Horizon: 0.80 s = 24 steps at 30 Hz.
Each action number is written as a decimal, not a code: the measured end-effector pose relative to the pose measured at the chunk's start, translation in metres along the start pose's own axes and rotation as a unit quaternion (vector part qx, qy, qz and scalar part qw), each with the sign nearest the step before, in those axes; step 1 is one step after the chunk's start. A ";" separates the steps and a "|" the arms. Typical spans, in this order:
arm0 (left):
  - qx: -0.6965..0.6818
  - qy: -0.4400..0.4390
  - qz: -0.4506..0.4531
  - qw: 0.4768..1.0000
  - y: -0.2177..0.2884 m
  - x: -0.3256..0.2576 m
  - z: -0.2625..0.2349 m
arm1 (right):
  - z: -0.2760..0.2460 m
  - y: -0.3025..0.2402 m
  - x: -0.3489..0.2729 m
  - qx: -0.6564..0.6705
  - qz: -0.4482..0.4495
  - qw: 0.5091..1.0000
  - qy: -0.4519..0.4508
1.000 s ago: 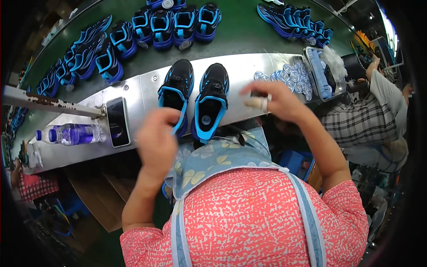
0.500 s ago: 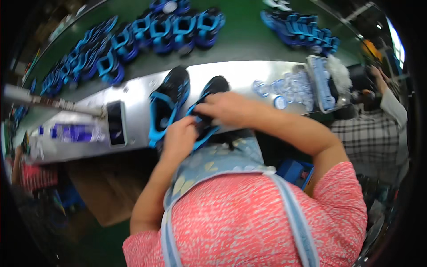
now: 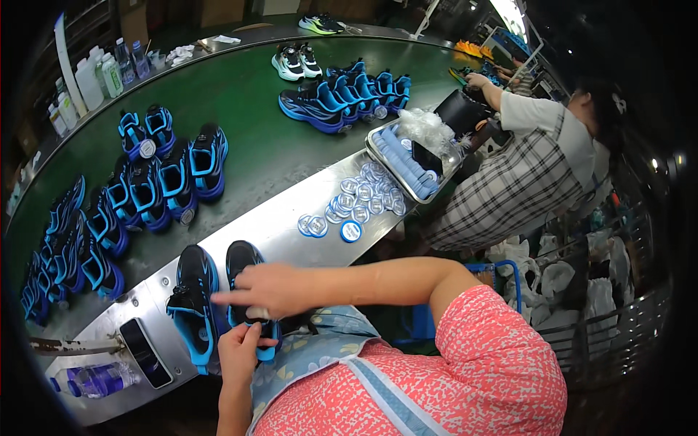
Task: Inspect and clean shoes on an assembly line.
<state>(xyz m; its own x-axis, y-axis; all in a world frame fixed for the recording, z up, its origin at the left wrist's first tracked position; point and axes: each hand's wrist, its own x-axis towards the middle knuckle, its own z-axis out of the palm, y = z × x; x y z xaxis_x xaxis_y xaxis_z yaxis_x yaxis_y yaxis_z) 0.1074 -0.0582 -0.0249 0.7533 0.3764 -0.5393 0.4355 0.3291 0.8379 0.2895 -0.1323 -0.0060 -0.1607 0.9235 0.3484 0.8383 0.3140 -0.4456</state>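
Note:
Two black sneakers with bright blue collars stand side by side on the metal bench edge before me: the left shoe (image 3: pixel 196 291) and the right shoe (image 3: pixel 243 256). My right hand (image 3: pixel 273 291) lies across the upper of the right shoe, its fingers stretched out to the left and the index finger reaching toward the left shoe. Low at the opening of the right shoe, my left hand (image 3: pixel 238 352) has thumb and finger pinched together on the collar edge. Much of that shoe is hidden beneath my hands.
Round blue-rimmed discs (image 3: pixel 363 192) lie heaped on the metal strip beside a tray (image 3: pixel 429 196) of blue disc rolls. A phone (image 3: pixel 145 352) and a purple bottle (image 3: pixel 98 379) lie at left. Rows of sneakers (image 3: pixel 174 178) fill the green table. A co-worker (image 3: pixel 523 174) stands at right.
The view has swung toward the right, showing more of the table and the co-worker. My right hand's fingers have straightened out leftward across the shoe; my left hand stays at its opening.

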 end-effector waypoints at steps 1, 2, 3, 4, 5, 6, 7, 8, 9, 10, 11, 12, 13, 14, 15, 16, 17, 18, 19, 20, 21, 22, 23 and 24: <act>-0.010 -0.003 0.002 1.000 0.000 0.001 0.000 | 0.010 -0.007 0.000 -0.039 -0.013 0.999 -0.009; -0.020 -0.007 0.005 1.000 -0.001 0.002 0.002 | 0.011 -0.007 -0.001 -0.014 0.066 0.995 -0.070; -0.030 -0.006 0.008 0.999 -0.001 0.002 0.002 | 0.011 -0.010 0.001 0.012 0.141 0.982 -0.128; -0.036 -0.007 0.004 0.999 -0.001 0.002 0.001 | 0.011 -0.011 0.002 0.037 0.215 0.958 -0.186; -0.043 -0.008 -0.001 0.999 -0.001 0.003 0.001 | 0.006 -0.009 0.003 0.061 0.228 0.952 -0.194; -0.048 -0.012 -0.009 0.999 -0.002 0.003 0.000 | 0.001 -0.011 0.001 0.047 0.175 0.973 -0.142; -0.052 -0.024 -0.024 0.998 0.001 0.002 0.000 | -0.005 -0.013 -0.003 0.032 0.122 0.988 -0.090; -0.056 -0.036 -0.039 0.997 0.006 0.001 0.000 | -0.008 -0.014 -0.005 0.016 0.068 0.997 -0.038; -0.061 -0.041 -0.056 0.996 0.008 -0.003 -0.001 | 0.004 -0.012 -0.004 -0.027 0.024 0.999 -0.032; -0.063 -0.036 -0.050 0.996 0.007 -0.003 0.000 | 0.011 -0.011 -0.003 -0.014 0.076 0.994 -0.072; -0.067 -0.029 -0.044 0.996 0.003 -0.001 0.001 | 0.015 -0.008 -0.001 -0.001 0.125 0.986 -0.113; -0.073 -0.019 -0.038 0.996 -0.001 -0.003 -0.001 | 0.018 -0.010 0.006 0.013 0.170 0.973 -0.158; -0.042 -0.012 -0.046 0.998 -0.003 -0.008 -0.006 | 0.015 -0.011 0.013 0.089 0.205 0.957 -0.183; -0.041 -0.019 -0.019 0.999 -0.006 -0.006 -0.006 | 0.013 -0.007 0.008 0.059 0.132 0.985 -0.090; -0.055 -0.010 -0.045 0.997 0.007 -0.007 0.000 | 0.008 -0.004 0.003 0.030 0.066 0.997 -0.028; -0.042 -0.037 -0.046 0.997 0.002 -0.003 -0.002 | -0.001 -0.008 0.002 0.034 0.055 0.996 -0.061; -0.004 -0.040 -0.025 0.999 -0.003 0.000 -0.001 | 0.001 -0.009 -0.001 0.011 0.037 0.997 -0.073; -0.036 -0.038 -0.027 0.998 0.004 -0.001 0.004 | 0.012 -0.006 -0.005 -0.004 0.050 0.998 -0.028; -0.034 -0.037 -0.040 0.998 0.010 0.000 0.004 | 0.019 -0.007 -0.007 0.007 0.149 0.987 -0.053; -0.056 -0.041 -0.072 0.995 0.012 -0.003 0.000 | 0.020 -0.005 -0.004 0.033 0.159 0.985 -0.059; -0.072 -0.034 -0.064 0.995 0.010 -0.005 -0.001 | 0.016 -0.007 0.001 0.069 0.163 0.982 -0.062; -0.092 -0.035 -0.053 0.994 0.006 -0.005 -0.001 | 0.009 -0.006 0.004 0.055 0.123 0.989 -0.061; -0.086 -0.037 -0.056 0.994 0.004 -0.006 -0.003 | 0.008 -0.007 0.005 0.034 0.088 0.994 -0.053; -0.080 -0.045 -0.056 0.994 0.005 -0.005 -0.001 | 0.005 -0.008 0.003 0.008 0.058 0.997 -0.044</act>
<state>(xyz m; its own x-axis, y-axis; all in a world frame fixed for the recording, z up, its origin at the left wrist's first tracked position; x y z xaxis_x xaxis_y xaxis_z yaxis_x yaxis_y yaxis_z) 0.1057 -0.0571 -0.0179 0.7491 0.2532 -0.6121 0.4401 0.5004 0.7456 0.2802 -0.1312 -0.0055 -0.1094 0.9693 0.2201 0.8452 0.2072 -0.4926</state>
